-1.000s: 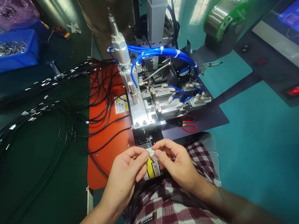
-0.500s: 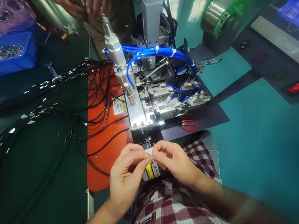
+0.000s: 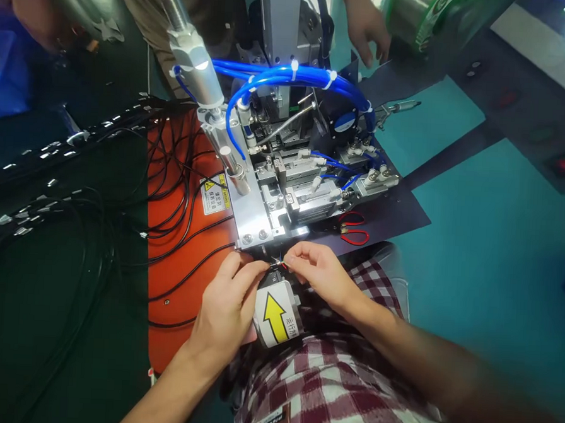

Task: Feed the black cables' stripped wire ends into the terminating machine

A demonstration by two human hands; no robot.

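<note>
We note: left hand (image 3: 231,294) and right hand (image 3: 325,277) each pinch thin wires (image 3: 278,262), at the machine's (image 3: 303,175) 6 o'clock edge.

Plate (image 3: 258,220): bare metal, smooth, bright shine. Cylinder (image 3: 199,78): polished metal, glossy. Column (image 3: 279,34): grey metal, duller. Tubes (image 3: 313,76): blue plastic, slick gloss. Ties (image 3: 331,79): white plastic. Base (image 3: 176,338): orange, smooth, painted look, low sheen. Cables (image 3: 169,155): black, rubbery, faint sheen. Labels (image 3: 214,195): printed, flat, smooth. Cutter handles (image 3: 356,236): red, plastic look. Bin (image 3: 8,74): blue plastic. Shirt (image 3: 321,371): soft checked cloth, matt, creased. Floor (image 3: 474,247): teal, smooth. Held wires (image 3: 278,262): finish too small to tell.
</note>
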